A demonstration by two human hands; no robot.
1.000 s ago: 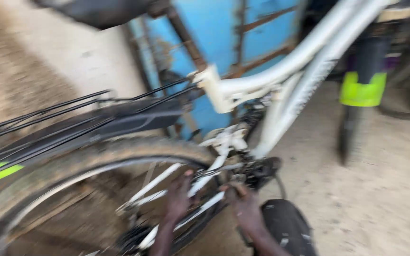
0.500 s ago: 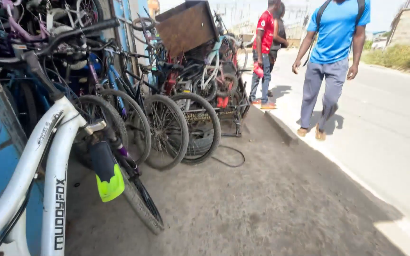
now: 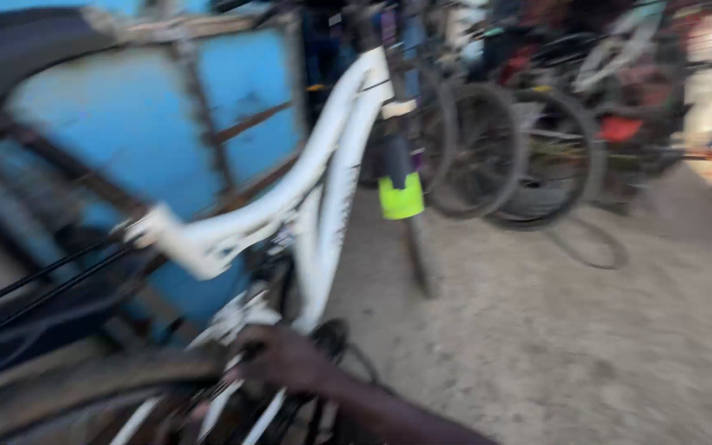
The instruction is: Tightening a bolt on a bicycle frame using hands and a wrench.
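A white bicycle frame [image 3: 323, 177] is seen slanting from lower left to upper middle, blurred by motion. One hand [image 3: 282, 358], side not tellable, is laid on the frame's lower part beside the rear tyre [image 3: 84, 383]. A blue wall [image 3: 166, 124] stands behind; parked bicycles [image 3: 529, 124] are ranged far right on concrete ground [image 3: 554, 330].

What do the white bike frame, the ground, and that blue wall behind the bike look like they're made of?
The frame looks like painted metal tubing, glossy white with smooth curved tubes. The ground seems to be rough concrete or packed dirt, grey and grainy; blur leaves that open. The blue wall looks like painted sheet metal, flat panels braced by rusty brown bars.
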